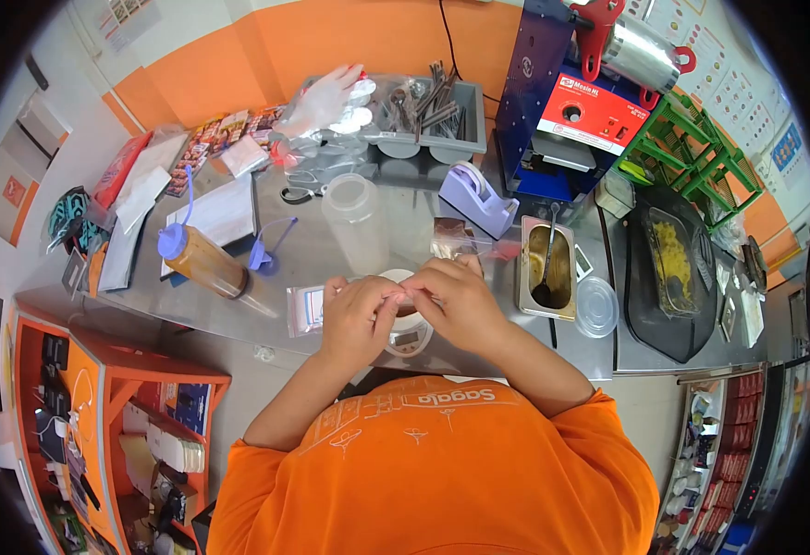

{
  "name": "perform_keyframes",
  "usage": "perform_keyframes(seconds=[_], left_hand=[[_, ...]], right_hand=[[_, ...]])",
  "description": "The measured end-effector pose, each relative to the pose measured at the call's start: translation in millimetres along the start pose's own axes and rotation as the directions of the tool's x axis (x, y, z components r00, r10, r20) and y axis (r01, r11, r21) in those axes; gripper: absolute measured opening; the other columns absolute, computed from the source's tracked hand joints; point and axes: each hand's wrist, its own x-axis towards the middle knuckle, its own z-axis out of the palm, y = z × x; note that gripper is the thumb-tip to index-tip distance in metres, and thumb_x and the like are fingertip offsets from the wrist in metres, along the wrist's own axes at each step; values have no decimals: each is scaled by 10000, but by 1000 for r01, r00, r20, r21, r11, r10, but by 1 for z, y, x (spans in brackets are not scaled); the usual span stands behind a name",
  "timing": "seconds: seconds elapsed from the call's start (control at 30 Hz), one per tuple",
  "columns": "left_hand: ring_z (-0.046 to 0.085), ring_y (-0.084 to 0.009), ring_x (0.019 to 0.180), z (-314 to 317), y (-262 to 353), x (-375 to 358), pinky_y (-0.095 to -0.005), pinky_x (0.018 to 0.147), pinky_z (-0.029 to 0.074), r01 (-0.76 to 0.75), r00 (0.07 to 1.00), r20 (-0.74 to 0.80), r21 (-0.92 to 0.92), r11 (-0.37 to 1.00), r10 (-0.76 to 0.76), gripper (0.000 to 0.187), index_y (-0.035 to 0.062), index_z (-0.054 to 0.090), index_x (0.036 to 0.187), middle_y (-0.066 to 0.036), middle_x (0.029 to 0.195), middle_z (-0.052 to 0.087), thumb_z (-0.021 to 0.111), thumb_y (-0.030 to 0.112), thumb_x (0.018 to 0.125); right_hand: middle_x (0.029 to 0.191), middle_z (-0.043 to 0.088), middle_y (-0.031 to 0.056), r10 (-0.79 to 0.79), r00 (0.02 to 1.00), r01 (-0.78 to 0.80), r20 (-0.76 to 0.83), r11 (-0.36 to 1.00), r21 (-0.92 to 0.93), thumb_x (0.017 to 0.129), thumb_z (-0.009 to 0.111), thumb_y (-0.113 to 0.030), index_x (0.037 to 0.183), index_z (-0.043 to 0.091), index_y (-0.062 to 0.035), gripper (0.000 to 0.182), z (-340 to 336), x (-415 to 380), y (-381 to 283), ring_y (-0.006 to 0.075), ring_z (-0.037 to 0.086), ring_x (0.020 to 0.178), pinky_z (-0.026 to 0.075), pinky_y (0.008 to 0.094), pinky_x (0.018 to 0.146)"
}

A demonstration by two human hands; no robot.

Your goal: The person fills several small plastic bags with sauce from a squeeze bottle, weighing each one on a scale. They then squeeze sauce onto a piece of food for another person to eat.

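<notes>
My left hand [357, 316] and my right hand [463, 303] meet above a small white digital scale [409, 344]. The thumb and fingers of each are pinched together, nearly touching. What they grip between them is too small and covered to make out; a bit of brown shows just below the fingertips. Left of my left hand lies a clear zip bag [306, 311] with a printed label. Beyond the hands stands a tall translucent plastic container [356, 222]. A brown packet [452, 238] in clear plastic lies past my right hand.
On the left are a sauce bottle [203, 262] and a purple nozzle cap [259, 254]. A purple tape dispenser [477, 202] stands behind. To the right sit a metal pan [547, 268] with a ladle, a round clear lid [596, 308] and a blue-red sealing machine [571, 116].
</notes>
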Motion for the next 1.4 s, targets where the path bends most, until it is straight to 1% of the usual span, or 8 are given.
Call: perform_keyframes(seconds=[0.2, 0.5, 0.6, 0.67, 0.83, 0.97, 1.03, 1.4], left_hand=[[519, -173, 657, -6, -11, -24, -319, 714, 273, -14, 997, 70, -14, 1000, 15, 40, 109, 589, 804, -2, 744, 610, 622, 130, 811], [558, -201, 894, -12, -32, -36, -328, 844, 371, 401, 907, 298, -394, 827, -298, 181, 65, 595, 979, -62, 926, 620, 607, 187, 846], [526, -296, 1024, -23, -66, -52, -352, 910, 389, 578, 814, 170, -326, 748, -555, 313, 39, 522, 1131, -148, 1063, 566, 582, 146, 843], [477, -295, 1099, -11, -131, -92, -352, 907, 396, 486, 872, -184, 227, 844, -453, 419, 23, 440, 1225, -183, 1159, 509, 571, 161, 852], [539, -218, 963, -3, -176, -143, -320, 839, 439, 750, 654, -246, 88, 655, -716, 408, -5, 452, 1217, -142, 1045, 556, 571, 133, 852], [558, -134, 798, -5, -183, -143, -253, 734, 464, 801, 512, -170, -260, 540, -842, 376, -16, 478, 1198, -83, 924, 581, 567, 76, 844], [565, -136, 804, -10, -178, -137, -256, 727, 464, 809, 510, -153, -248, 533, -846, 344, -25, 507, 1159, -84, 917, 594, 575, 82, 839], [548, -128, 700, -17, -170, -132, -265, 630, 436, 831, 487, -221, -180, 526, -845, 172, 3, 591, 871, -64, 784, 612, 577, 174, 861]], right_hand=[[761, 566, 10, -54, 993, 58, 110, 998, -33, 776, 639, -136, 807, 589, -123, 60, -3, -20, 18, 194, 552, 733, 326, 343, 745], [714, 595, 44, -96, 916, 173, 390, 971, -165, 802, 581, -149, 792, 572, -112, 39, -33, 6, 45, 222, 590, 724, 362, 370, 757], [726, 603, 49, -35, 909, 240, 415, 858, -454, 796, 564, -144, 794, 575, -111, 35, -50, 34, 76, 227, 595, 744, 353, 362, 746], [743, 606, 53, 24, 904, 239, 426, 799, -552, 796, 559, -153, 791, 574, -111, 45, -49, 40, 103, 226, 588, 750, 340, 352, 730], [806, 621, 46, 206, 839, 272, 503, 643, -716, 766, 555, -111, 870, 607, -113, 116, -26, 16, 123, 211, 622, 782, 386, 371, 733], [892, 641, 69, -76, 897, 147, 435, 980, -132, 811, 586, -208, 965, 633, -98, 195, -8, -15, 50, 252, 617, 803, 427, 407, 737], [936, 640, 89, 20, 724, -231, 690, 949, 214, 828, 587, -243, 966, 633, -72, 225, 9, -26, 37, 281, 607, 842, 454, 399, 759], [978, 617, 138, -78, 635, -68, 769, 985, 156, 822, 593, -224, 981, 624, -45, 241, 82, -26, 39, 302, 588, 894, 452, 386, 801]])
